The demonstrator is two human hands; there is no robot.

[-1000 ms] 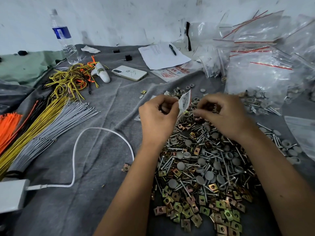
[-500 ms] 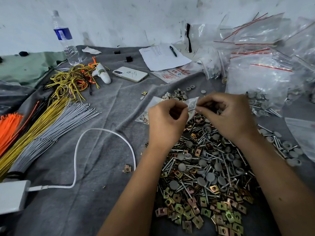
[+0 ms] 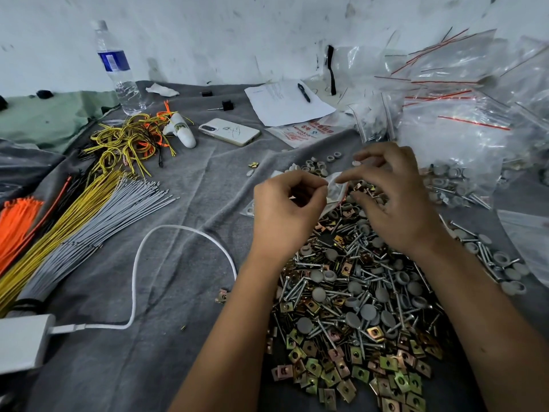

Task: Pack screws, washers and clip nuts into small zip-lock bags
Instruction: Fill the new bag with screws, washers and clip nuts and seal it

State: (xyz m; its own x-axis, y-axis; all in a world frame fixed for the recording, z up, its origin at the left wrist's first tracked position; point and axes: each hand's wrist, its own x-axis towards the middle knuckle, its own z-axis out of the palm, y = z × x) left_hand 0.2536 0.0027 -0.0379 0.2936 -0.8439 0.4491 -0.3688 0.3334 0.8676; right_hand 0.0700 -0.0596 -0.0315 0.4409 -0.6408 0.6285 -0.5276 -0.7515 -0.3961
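Note:
A small clear zip-lock bag (image 3: 337,190) hangs between my two hands above the far end of the parts pile. My left hand (image 3: 286,212) pinches its left top edge with thumb and forefinger. My right hand (image 3: 392,197) pinches the right edge, its other fingers spread over the pile. Below lies a heap of screws (image 3: 350,289) mixed with grey round washers (image 3: 368,312). Brass-coloured clip nuts (image 3: 356,373) fill the near part of the heap. What is inside the bag cannot be made out.
Large clear bags with red strips (image 3: 457,138) are piled at the right. A phone (image 3: 228,131), paper with a pen (image 3: 285,102), a water bottle (image 3: 117,69), bundles of cable ties (image 3: 74,221) and a white charger cable (image 3: 136,263) lie on the grey cloth (image 3: 154,367).
Both hands have come together on the small bag. It was held upright in my left hand and is now stretched between both hands; my right fingers have spread.

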